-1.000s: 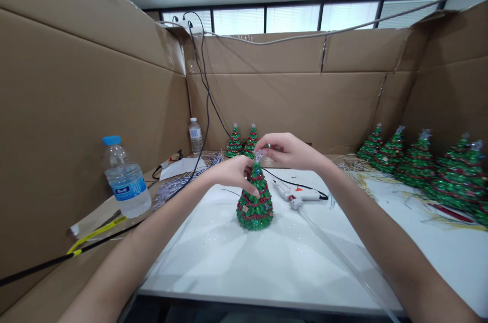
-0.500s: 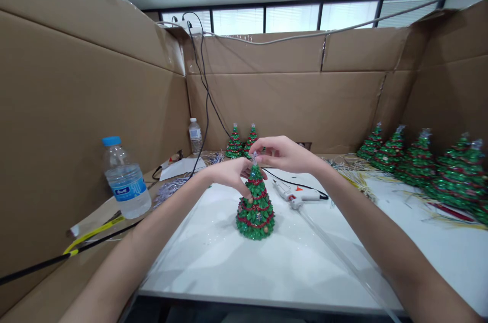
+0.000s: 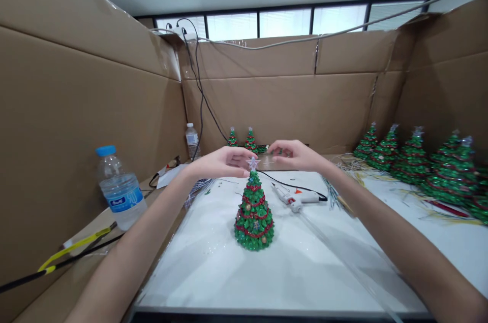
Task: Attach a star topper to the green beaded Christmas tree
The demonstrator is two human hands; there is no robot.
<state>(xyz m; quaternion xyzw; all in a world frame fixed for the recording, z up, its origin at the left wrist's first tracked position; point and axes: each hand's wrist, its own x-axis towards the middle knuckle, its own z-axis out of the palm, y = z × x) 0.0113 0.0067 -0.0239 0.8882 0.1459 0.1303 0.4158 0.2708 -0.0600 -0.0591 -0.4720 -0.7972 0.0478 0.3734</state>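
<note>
A small green Christmas tree (image 3: 253, 219) with red garlands and a silver star (image 3: 252, 163) on top stands alone on the white table (image 3: 305, 272). My left hand (image 3: 221, 163) hovers just left of the star, fingers stretched out towards it and not touching. My right hand (image 3: 297, 156) is just right of and behind the star, fingers loosely bent and apart, with nothing visible in them. Neither hand touches the tree.
A white glue gun (image 3: 295, 197) with a black cord lies behind the tree. A water bottle (image 3: 120, 193) stands at the left, a smaller one (image 3: 191, 140) farther back. Finished trees (image 3: 412, 160) line the right side, and two more (image 3: 241, 139) stand at the back. Cardboard walls (image 3: 76, 109) enclose the table.
Both hands have let go of the treetop and drawn apart sideways. The star now stands free on the tree, and the view has shifted a little.
</note>
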